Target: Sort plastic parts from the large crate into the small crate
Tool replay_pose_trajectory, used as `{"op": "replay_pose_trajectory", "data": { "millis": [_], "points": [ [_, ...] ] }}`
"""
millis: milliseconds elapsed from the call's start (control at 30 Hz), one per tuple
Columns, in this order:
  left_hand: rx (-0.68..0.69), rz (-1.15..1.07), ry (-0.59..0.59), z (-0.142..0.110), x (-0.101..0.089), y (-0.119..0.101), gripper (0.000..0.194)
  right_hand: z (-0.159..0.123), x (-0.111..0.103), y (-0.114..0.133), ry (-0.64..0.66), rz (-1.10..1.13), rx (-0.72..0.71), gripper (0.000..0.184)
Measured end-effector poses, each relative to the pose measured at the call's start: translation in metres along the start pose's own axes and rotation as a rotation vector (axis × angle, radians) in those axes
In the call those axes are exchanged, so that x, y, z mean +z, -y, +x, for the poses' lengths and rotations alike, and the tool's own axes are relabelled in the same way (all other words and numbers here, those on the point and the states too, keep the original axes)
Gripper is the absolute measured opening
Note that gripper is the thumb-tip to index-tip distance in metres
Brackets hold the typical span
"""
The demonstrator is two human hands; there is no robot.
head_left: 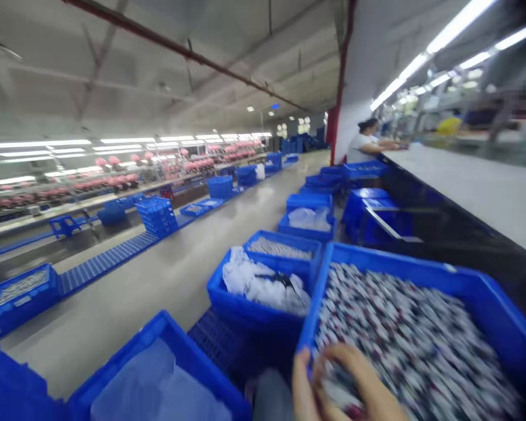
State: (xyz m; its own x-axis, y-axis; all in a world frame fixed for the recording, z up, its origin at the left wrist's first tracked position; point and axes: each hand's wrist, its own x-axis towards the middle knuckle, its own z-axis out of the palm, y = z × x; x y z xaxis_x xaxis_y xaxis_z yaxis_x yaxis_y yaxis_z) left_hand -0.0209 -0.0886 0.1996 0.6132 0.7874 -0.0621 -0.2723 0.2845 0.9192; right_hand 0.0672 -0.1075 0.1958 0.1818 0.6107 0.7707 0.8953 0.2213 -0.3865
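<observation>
At the bottom edge my right hand (363, 380) curls its fingers round a handful of small white and dark pieces, over the near corner of a blue crate (486, 292) filled with the same pieces. Just left of it, a strip of my left hand (301, 386) presses against the same bunch. Its fingers are cut off by the frame edge and blurred. The whole view is smeared by motion.
Several blue crates stand around: one with white bags (263, 286), one with clear plastic (158, 380), others along the grey floor aisle (158, 280). A long white worktable (477, 187) runs on the right, with a person (368, 140) at its far end. Work lines with pink items (114, 181) run on the left.
</observation>
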Motion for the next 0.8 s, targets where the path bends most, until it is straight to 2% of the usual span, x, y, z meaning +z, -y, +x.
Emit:
{"op": "replay_pose_trajectory", "data": {
  "millis": [33,67,100,200,367,433,500,600,700,767,800],
  "points": [
    [-0.061,-0.091,0.003,-0.017,-0.002,-0.001,0.065,-0.015,-0.008,0.016,0.084,-0.009,0.010,0.036],
    [-0.191,-0.321,-0.006,-0.030,-0.004,-0.003,0.060,-0.026,-0.014,0.032,0.170,-0.023,0.062,0.041],
    [-0.255,-0.486,-0.023,-0.041,-0.006,-0.005,0.052,-0.034,-0.018,0.046,0.225,-0.038,0.095,0.045],
    [-0.330,-0.762,0.003,-0.056,-0.011,-0.007,0.037,-0.045,-0.026,0.071,0.312,-0.086,0.160,0.055],
    [-0.431,-0.835,0.096,-0.057,-0.001,0.006,0.034,-0.054,-0.041,0.066,0.317,-0.178,0.221,0.066],
    [-0.457,-0.826,0.065,-0.053,0.008,0.012,0.031,-0.056,-0.046,0.059,0.326,-0.200,0.212,0.071],
    [-0.461,-0.788,0.006,-0.048,0.017,0.016,0.029,-0.057,-0.050,0.052,0.326,-0.215,0.205,0.069],
    [-0.501,-0.737,-0.052,-0.042,0.028,0.015,0.029,-0.059,-0.053,0.044,0.235,-0.212,0.182,0.062],
    [-0.525,-0.774,-0.090,-0.036,0.030,0.009,0.029,-0.065,-0.057,0.041,-0.013,-0.144,0.186,0.056],
    [-0.472,-0.827,-0.067,-0.033,0.026,0.003,0.027,-0.069,-0.059,0.043,-0.160,-0.097,0.236,0.041],
    [-0.438,-0.846,-0.041,-0.032,0.023,0.000,0.027,-0.070,-0.059,0.045,-0.188,-0.080,0.254,0.032]
  ]
}}
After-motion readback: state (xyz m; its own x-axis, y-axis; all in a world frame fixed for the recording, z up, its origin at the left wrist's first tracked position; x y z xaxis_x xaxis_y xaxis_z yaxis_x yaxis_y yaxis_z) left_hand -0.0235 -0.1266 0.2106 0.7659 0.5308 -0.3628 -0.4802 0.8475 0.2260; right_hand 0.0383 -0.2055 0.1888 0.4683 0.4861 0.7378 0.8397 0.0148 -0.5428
